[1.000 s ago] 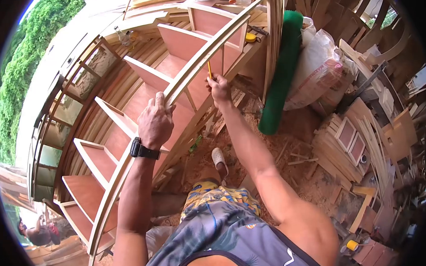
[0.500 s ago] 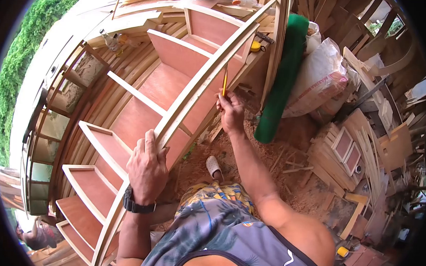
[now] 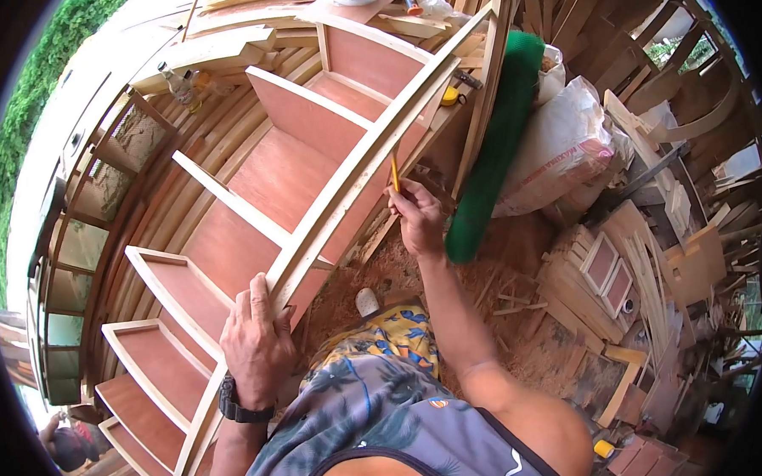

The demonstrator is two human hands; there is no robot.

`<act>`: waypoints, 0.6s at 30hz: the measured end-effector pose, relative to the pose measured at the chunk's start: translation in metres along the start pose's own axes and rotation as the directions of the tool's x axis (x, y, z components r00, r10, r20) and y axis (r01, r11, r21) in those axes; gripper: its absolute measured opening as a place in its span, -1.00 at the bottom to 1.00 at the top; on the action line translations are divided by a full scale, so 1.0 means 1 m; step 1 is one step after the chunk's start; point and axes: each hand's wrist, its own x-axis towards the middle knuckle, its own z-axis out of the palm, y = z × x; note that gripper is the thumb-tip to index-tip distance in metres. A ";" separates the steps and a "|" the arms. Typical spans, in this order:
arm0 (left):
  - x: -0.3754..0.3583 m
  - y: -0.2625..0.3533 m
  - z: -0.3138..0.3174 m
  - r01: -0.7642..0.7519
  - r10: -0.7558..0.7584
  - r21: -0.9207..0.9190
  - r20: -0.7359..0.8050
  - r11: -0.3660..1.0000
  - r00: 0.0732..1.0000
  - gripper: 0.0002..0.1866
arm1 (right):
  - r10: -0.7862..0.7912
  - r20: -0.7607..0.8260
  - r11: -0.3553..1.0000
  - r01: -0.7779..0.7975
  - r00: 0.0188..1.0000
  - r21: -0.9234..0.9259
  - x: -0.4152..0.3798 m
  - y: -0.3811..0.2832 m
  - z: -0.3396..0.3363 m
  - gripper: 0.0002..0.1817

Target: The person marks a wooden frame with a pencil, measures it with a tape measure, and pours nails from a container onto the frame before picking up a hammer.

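Observation:
A long pale wooden strip [image 3: 349,194] lies along the edge of a wooden shelf frame [image 3: 310,99] with reddish plywood panels and several dividers. My left hand [image 3: 257,343], with a dark watch at the wrist, is wrapped over this strip, fingers on top and thumb on the near side. Further up, my right hand [image 3: 418,216] pinches a yellow pencil [image 3: 395,172]. The pencil points up and away, its tip close to the near side of the frame just below the strip.
A green mesh roll [image 3: 495,149] leans beside filled white sacks [image 3: 555,156]. A yellow tape measure [image 3: 451,96] and a hammer [image 3: 468,78] lie by the frame's far end. Glass bottles [image 3: 180,89] stand left. Sawdust covers the floor [image 3: 498,277]; another person [image 3: 74,442] is at lower left.
The view has shifted, so the frame and both hands appear lower. My right hand still pinches the pencil, now tilted slightly more to the left. My left hand keeps its hold.

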 end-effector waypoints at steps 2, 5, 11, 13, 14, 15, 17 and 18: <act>0.001 0.001 -0.001 0.010 -0.010 -0.016 0.009 1.000 1.000 -0.39 | -0.033 -0.041 0.976 0.041 0.999 0.213 -0.003 0.007 -0.016 -0.80; 0.003 0.004 -0.004 0.030 -0.030 -0.005 0.036 1.000 0.999 -0.38 | -0.029 -0.141 0.988 0.049 0.990 0.145 0.029 0.011 -0.040 -0.79; 0.003 0.005 -0.004 -0.001 0.002 -0.026 0.019 1.000 1.000 -0.44 | -0.114 -0.180 0.992 0.101 0.977 -0.078 0.141 -0.004 -0.041 -0.81; 0.002 0.003 -0.002 0.023 -0.023 -0.012 0.028 1.000 0.999 -0.37 | -0.162 -0.169 0.986 0.153 0.972 -0.070 0.172 -0.003 -0.042 -0.81; 0.003 0.004 -0.003 0.021 -0.021 -0.009 0.028 1.000 0.999 -0.37 | -0.163 -0.170 0.986 0.153 0.972 -0.067 0.182 -0.004 -0.043 -0.81; 0.004 0.007 -0.004 0.030 -0.029 -0.022 0.036 0.999 0.999 -0.41 | -0.184 -0.168 0.983 0.178 0.968 -0.048 0.190 -0.006 -0.042 -0.80; 0.004 0.009 -0.006 0.044 -0.043 -0.035 0.049 0.998 0.998 -0.45 | -0.196 -0.191 0.979 0.204 0.962 0.021 0.198 -0.010 -0.043 -0.77; 0.004 0.009 -0.007 0.052 -0.049 -0.036 0.060 0.998 0.997 -0.45 | -0.191 -0.194 0.980 0.199 0.962 0.021 0.197 -0.013 -0.045 -0.77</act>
